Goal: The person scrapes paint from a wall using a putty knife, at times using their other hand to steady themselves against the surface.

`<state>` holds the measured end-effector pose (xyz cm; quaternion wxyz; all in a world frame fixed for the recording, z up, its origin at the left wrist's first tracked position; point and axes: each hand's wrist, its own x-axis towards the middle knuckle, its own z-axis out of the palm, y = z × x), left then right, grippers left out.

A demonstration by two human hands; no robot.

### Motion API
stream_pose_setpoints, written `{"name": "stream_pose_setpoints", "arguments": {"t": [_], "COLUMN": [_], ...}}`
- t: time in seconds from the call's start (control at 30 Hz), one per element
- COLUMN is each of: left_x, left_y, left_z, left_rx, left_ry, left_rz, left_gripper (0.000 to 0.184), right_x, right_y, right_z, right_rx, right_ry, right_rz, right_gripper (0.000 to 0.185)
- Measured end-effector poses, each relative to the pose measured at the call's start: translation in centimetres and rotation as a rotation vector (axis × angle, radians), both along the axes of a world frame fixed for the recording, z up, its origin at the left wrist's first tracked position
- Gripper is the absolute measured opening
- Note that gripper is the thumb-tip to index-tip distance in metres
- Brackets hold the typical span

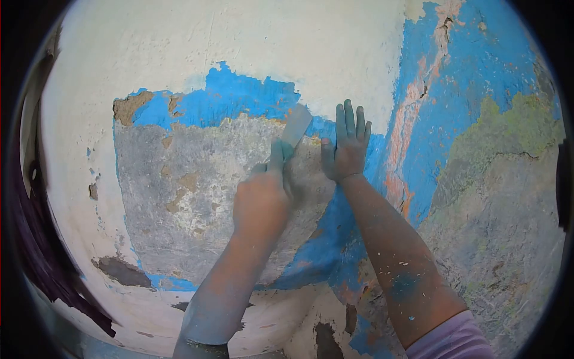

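Observation:
A flat metal scraper [297, 125] is in my left hand [263, 194], its index finger stretched along the tool. The blade's upper end touches the wall where blue paint [239, 96] meets the cream paint [269, 36]. To the right, my right hand [350, 146] lies against the wall with its fingers spread and pointing up, holding nothing. Blue dust covers the fingers of both hands. Below and left of the scraper is a patch of bare grey plaster [173, 179]. The scraper's handle is mostly hidden by my left hand.
A cracked pinkish strip [406, 125] runs down the blue wall on the right. Beyond it is rough grey plaster [496, 221] with a greenish patch [508, 131]. Dark cloth [54, 257] hangs at the left edge. Chipped spots mark the wall's lower part.

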<state>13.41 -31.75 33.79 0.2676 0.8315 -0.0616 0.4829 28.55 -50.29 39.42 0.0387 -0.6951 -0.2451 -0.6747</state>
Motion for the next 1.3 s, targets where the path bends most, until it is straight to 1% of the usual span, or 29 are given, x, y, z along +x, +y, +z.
{"name": "stream_pose_setpoints", "arguments": {"t": [0.07, 0.13, 0.23, 0.33, 0.37, 0.43, 0.53, 0.63, 0.77, 0.83, 0.97, 1.03, 1.07, 1.13, 1.17, 1.23, 1.3], "left_x": [-0.4, -1.0, -1.1, -1.1, -1.1, -0.8, -2.3, -2.4, -3.7, -5.0, -5.4, -4.4, -4.5, -4.9, -5.3, -5.8, -5.2], "left_y": [-0.3, -0.6, 0.2, -1.4, -1.4, -1.6, -0.4, -0.1, 0.3, 0.5, 0.5, -0.1, -0.1, -0.3, -0.1, 0.7, 0.7], "left_z": [0.1, -0.8, -0.6, 2.4, 2.5, 2.5, 0.8, 1.4, 2.4, 2.4, 4.7, 6.4, 6.4, 6.4, 5.7, 3.9, 3.7], "left_rx": [-0.001, -0.051, -0.061, -0.046, -0.05, -0.03, -0.023, 0.019, 0.076, 0.039, 0.009, 0.073, 0.072, 0.159, 0.165, 0.077, 0.074], "left_ry": [-0.011, 0.041, 0.093, 0.102, 0.101, 0.103, 0.147, 0.209, 0.236, 0.357, 0.426, 0.456, 0.454, 0.406, 0.401, 0.42, 0.434], "left_rz": [-0.005, -0.001, -0.028, -0.005, -0.006, 0.014, 0.01, 0.053, 0.045, 0.072, 0.042, 0.015, 0.015, 0.029, 0.025, 0.065, 0.067], "left_gripper": [0.063, 0.061, 0.06, 0.058, 0.058, 0.055, 0.054, 0.056, 0.057, 0.052, 0.047, 0.036, 0.036, 0.045, 0.045, 0.038, 0.04], "right_x": [-0.1, 0.0, 0.2, 0.1, 0.1, 0.1, 0.1, 0.1, -0.1, 0.0, -0.3, -0.4, -0.3, -0.2, 0.0, 0.1, 0.1], "right_y": [0.0, 0.0, 0.0, 0.1, 0.1, 0.0, 0.1, 0.1, 0.0, 0.4, 0.1, 0.6, 0.5, 0.2, 0.2, 0.1, 0.1], "right_z": [0.0, 0.0, 0.0, 0.0, -0.1, 0.0, 0.1, 0.2, -0.1, 0.4, -0.1, 0.2, 0.0, 0.2, 0.2, 0.0, 0.0], "right_rx": [0.004, 0.009, 0.004, 0.007, 0.011, 0.016, 0.021, 0.026, 0.026, 0.014, 0.019, 0.015, 0.018, 0.026, 0.024, 0.029, 0.016], "right_ry": [0.0, -0.009, -0.029, -0.03, -0.022, -0.021, -0.025, -0.017, -0.028, -0.031, -0.019, -0.017, -0.02, -0.029, -0.03, -0.031, -0.046], "right_rz": [0.002, 0.007, 0.008, 0.018, 0.016, 0.017, 0.016, 0.023, 0.015, 0.027, 0.015, 0.023, 0.015, -0.001, -0.002, -0.007, 0.015], "right_gripper": [0.077, 0.078, 0.078, 0.077, 0.076, 0.076, 0.076, 0.075, 0.076, 0.076, 0.076, 0.076, 0.075, 0.075, 0.075, 0.075, 0.075]}}
